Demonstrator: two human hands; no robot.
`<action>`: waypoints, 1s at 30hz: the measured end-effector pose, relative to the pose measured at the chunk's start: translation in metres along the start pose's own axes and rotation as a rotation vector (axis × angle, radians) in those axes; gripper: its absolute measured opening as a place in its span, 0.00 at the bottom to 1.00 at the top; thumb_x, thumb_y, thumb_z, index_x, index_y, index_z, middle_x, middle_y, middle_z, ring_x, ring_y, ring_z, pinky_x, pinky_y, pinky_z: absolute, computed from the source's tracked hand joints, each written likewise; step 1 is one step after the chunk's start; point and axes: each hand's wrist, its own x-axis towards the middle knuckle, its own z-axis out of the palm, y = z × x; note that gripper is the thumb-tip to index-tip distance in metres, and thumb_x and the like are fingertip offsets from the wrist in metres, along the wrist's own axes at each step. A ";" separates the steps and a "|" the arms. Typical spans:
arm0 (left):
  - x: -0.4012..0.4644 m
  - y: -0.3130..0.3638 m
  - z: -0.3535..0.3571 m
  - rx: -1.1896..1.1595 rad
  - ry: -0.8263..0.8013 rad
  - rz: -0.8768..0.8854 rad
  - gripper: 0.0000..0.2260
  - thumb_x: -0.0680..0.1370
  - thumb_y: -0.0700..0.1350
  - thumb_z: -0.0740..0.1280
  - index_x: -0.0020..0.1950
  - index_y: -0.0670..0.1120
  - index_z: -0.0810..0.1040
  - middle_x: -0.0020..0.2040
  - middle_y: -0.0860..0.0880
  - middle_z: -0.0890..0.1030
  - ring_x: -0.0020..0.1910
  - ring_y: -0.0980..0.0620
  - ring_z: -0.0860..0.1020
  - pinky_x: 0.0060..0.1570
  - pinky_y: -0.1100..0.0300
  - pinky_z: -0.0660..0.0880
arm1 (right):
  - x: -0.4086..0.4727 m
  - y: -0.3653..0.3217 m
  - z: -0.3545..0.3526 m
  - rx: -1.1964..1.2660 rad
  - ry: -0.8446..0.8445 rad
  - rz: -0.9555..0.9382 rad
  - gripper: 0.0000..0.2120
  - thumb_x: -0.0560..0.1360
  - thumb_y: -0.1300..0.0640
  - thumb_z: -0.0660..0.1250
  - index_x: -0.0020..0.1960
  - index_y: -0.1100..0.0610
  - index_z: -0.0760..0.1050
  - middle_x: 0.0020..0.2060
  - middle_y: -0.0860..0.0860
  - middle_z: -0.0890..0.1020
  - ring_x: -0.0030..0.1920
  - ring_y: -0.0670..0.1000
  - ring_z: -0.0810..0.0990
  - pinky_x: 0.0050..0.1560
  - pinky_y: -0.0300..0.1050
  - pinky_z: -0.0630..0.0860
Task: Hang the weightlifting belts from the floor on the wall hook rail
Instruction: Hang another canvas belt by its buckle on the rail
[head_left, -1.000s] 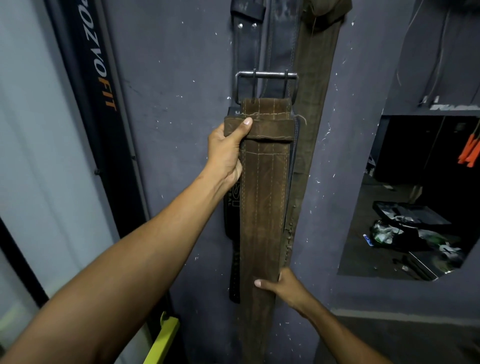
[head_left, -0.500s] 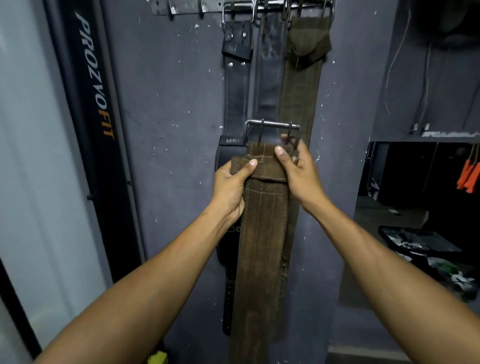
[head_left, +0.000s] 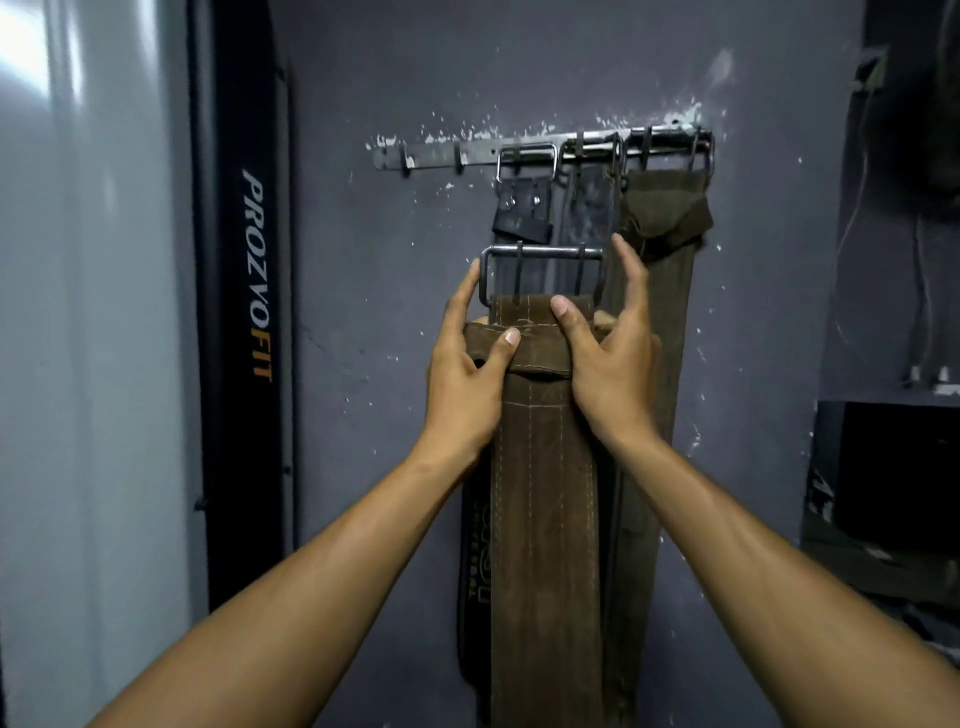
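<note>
Since a moment ago both hands have lifted the brown suede belt (head_left: 543, 493) higher, its steel buckle (head_left: 540, 275) now just below the hook rail (head_left: 441, 154). The left hand (head_left: 467, 384) and right hand (head_left: 608, 374) pinch its keeper loop, index fingers extended, in front of the black belt (head_left: 522, 208) and olive belt (head_left: 662, 218) hanging on the wall.

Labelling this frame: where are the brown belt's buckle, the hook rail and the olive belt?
buckle (head_left: 540, 253), head view, top bar.
hook rail (head_left: 434, 155), head view, bare left stretch.
olive belt (head_left: 667, 208), head view, folded top end.
</note>
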 end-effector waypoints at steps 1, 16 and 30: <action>0.014 -0.005 -0.004 0.019 0.005 0.012 0.32 0.82 0.36 0.67 0.81 0.57 0.63 0.75 0.50 0.75 0.67 0.50 0.80 0.67 0.48 0.78 | 0.010 0.002 0.009 -0.004 0.004 -0.020 0.32 0.80 0.50 0.73 0.79 0.41 0.63 0.53 0.56 0.80 0.39 0.66 0.82 0.40 0.64 0.81; 0.246 -0.063 -0.063 -0.048 -0.040 -0.002 0.31 0.81 0.40 0.70 0.82 0.50 0.64 0.61 0.46 0.85 0.58 0.51 0.85 0.63 0.50 0.81 | 0.187 0.011 0.139 -0.447 -0.113 -0.090 0.35 0.82 0.47 0.69 0.83 0.55 0.60 0.77 0.54 0.73 0.77 0.55 0.71 0.73 0.43 0.67; 0.295 -0.093 -0.067 -0.193 -0.096 -0.028 0.24 0.81 0.34 0.67 0.77 0.43 0.71 0.54 0.42 0.84 0.50 0.48 0.84 0.55 0.55 0.83 | 0.216 0.038 0.176 -0.627 -0.053 -0.147 0.21 0.83 0.48 0.66 0.72 0.57 0.72 0.64 0.59 0.82 0.65 0.61 0.79 0.51 0.43 0.69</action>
